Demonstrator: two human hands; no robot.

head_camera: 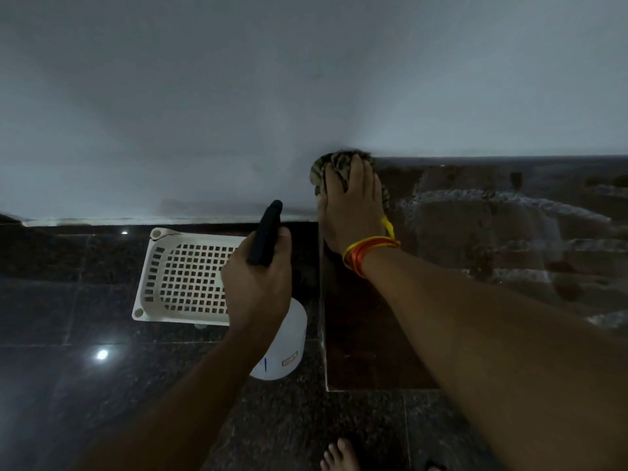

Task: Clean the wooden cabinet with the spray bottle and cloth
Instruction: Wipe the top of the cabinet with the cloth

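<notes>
Dim wall [204, 113], left hand [256, 283] gripping upright spray bottle [282, 341], nozzle wallward, right hand [351, 212] flat on cloth [326, 168]

**Both arms out, both hands busy**

Left hand [258, 283] is curled round the bottle [282, 341] at its dark head, knuckles up, forearm reaching in from lower left. Right hand [353, 212] lies flat, fingers straight and together, pressing the cloth [326, 166], beyond and right of the bottle. Orange threads [368, 249] circle that wrist.
</notes>
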